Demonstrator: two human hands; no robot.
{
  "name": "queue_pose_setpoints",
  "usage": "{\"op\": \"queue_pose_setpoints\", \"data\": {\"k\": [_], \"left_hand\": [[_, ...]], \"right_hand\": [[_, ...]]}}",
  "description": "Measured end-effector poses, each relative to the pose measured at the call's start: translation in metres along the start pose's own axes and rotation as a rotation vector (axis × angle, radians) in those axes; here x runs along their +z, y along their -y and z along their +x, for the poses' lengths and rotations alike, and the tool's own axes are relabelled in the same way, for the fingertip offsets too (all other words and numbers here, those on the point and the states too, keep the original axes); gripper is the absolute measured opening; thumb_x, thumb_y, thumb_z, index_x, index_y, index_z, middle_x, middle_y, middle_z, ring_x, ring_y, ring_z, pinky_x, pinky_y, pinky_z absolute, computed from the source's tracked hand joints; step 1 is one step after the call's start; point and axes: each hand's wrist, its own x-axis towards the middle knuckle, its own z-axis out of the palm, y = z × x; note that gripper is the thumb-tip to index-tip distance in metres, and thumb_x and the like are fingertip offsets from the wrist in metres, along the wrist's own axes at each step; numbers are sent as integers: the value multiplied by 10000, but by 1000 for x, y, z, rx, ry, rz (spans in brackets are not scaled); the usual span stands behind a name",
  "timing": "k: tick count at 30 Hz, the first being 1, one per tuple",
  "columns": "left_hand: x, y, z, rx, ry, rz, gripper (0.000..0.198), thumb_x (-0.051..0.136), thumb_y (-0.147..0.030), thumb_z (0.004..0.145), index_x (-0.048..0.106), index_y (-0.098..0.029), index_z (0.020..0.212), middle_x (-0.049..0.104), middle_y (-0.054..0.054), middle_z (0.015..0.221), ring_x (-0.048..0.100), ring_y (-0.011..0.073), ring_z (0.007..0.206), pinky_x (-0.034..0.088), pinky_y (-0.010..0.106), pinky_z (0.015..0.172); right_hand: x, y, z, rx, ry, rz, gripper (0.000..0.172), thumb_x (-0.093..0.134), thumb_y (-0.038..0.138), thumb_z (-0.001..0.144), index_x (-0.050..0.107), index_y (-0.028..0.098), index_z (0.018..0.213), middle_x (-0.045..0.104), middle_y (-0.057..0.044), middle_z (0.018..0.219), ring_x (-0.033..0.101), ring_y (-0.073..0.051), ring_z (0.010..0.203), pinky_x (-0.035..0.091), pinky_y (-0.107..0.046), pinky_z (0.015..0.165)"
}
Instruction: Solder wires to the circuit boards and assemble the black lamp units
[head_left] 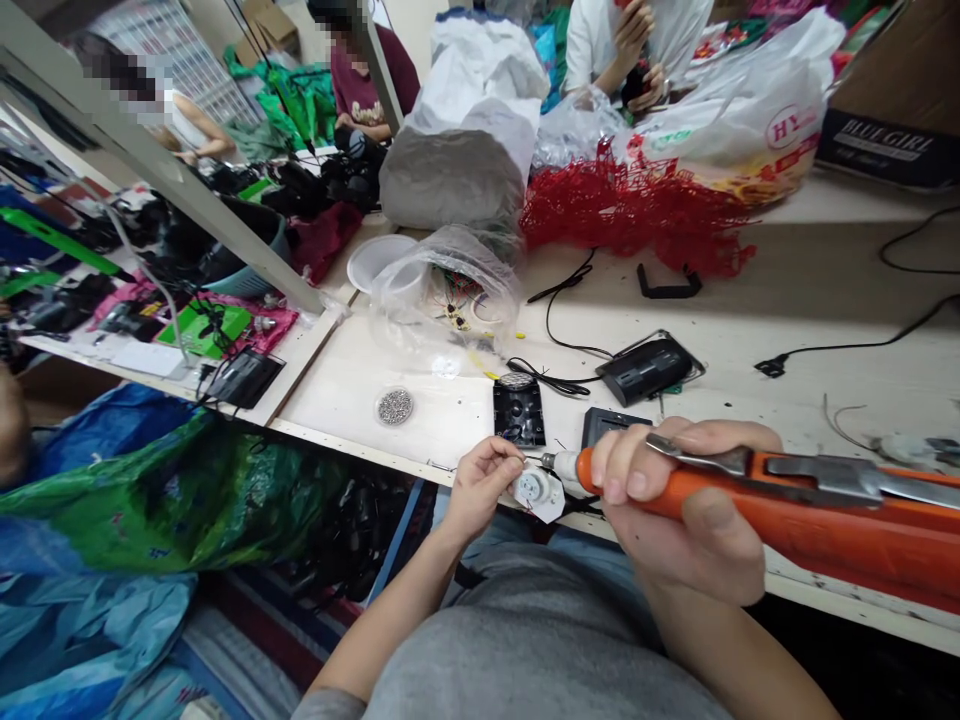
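Note:
My right hand (682, 510) is wrapped round an orange power screwdriver (810, 520) with a metal lever along its top. The tool's thin bit points left, to the fingertips of my left hand (487, 480). Those fingertips are pinched together at the bit; whatever lies between them is too small to make out. Just below the bit is a white round part on a pale plate (534, 488), close to my left fingers. Behind it on the bench lie an open black plastic housing (519, 412) and a second black casing (611, 425), partly hidden by my right hand.
A small dish of screws (394, 406) stands on the bench (337, 400) at the left. Farther back are a clear bag of wired parts (450, 300), a black device with a cord (646, 368) and red plastic strips (622, 215). Other people sit across the bench.

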Motion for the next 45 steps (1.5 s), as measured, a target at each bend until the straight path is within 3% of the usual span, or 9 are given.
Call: {"op": "queue_pose_setpoints", "data": {"k": [15, 21, 24, 26, 28, 33, 37, 41, 45], "left_hand": [[-1, 1, 0, 284, 51, 226, 352, 710, -517, 872, 739, -168, 842, 651, 50, 802, 582, 138, 709, 479, 248, 630], [-2, 6, -2, 218, 75, 162, 441, 757, -429, 856, 712, -182, 1218, 627, 12, 791, 551, 96, 649, 474, 211, 597], [-4, 4, -4, 192, 44, 120, 501, 777, -430, 835, 688, -178, 1259, 630, 8, 790, 570, 97, 661, 500, 206, 605], [-5, -2, -5, 176, 3, 104, 494, 786, -437, 821, 702, -173, 1230, 635, 11, 798, 576, 94, 648, 513, 206, 595], [-6, -12, -5, 173, -48, 90, 452, 793, -430, 812, 726, -169, 1176, 638, 9, 800, 570, 82, 618, 521, 206, 587], [-3, -40, 2, 226, -122, 59, 381, 809, -419, 796, 763, -162, 1074, 646, 6, 776, 582, 81, 587, 544, 219, 590], [6, -46, 9, 251, -106, 49, 396, 820, -450, 781, 770, -160, 1046, 659, 17, 776, 578, 89, 587, 552, 237, 597], [9, -45, 12, 283, -79, 127, 396, 758, -490, 840, 764, -169, 1073, 656, 35, 816, 588, 111, 636, 554, 265, 637], [7, -51, 7, 588, -104, 498, 625, 812, -576, 757, 703, -211, 1252, 667, 106, 1085, 640, 233, 985, 563, 379, 865]], "right_hand": [[2, 0, 0, 13, -20, 26, 154, 759, 314, 877, 697, 264, 1010, 588, 40, 618, 534, -141, 484, 479, -324, 494], [2, -4, 6, -46, -61, -41, 166, 761, 334, 868, 683, 256, 992, 594, 54, 608, 525, -138, 466, 492, -315, 488], [-5, -6, 11, -110, -149, -201, 199, 784, 297, 836, 655, 247, 980, 592, 69, 599, 539, -137, 459, 502, -303, 490], [-12, -6, 12, -32, -246, -377, 250, 812, 257, 794, 637, 235, 972, 599, 73, 605, 554, -131, 461, 503, -286, 490], [-18, -6, 11, 146, -307, -569, 325, 846, 267, 738, 638, 215, 983, 634, 53, 642, 595, -140, 504, 514, -279, 505], [-27, -7, 4, 457, -244, -781, 465, 861, 392, 650, 657, 186, 1013, 743, -43, 765, 730, -248, 717, 616, -404, 709], [-25, -11, 2, 537, -160, -809, 449, 825, 434, 653, 672, 185, 994, 754, -68, 776, 742, -280, 763, 610, -482, 823], [-19, -14, 5, 528, -198, -827, 342, 766, 440, 615, 667, 192, 828, 730, -63, 763, 723, -272, 755, 588, -493, 851], [-14, -13, 11, 514, -256, -794, 380, 761, 440, 595, 663, 189, 863, 685, -26, 679, 683, -237, 653, 591, -434, 731]]}}
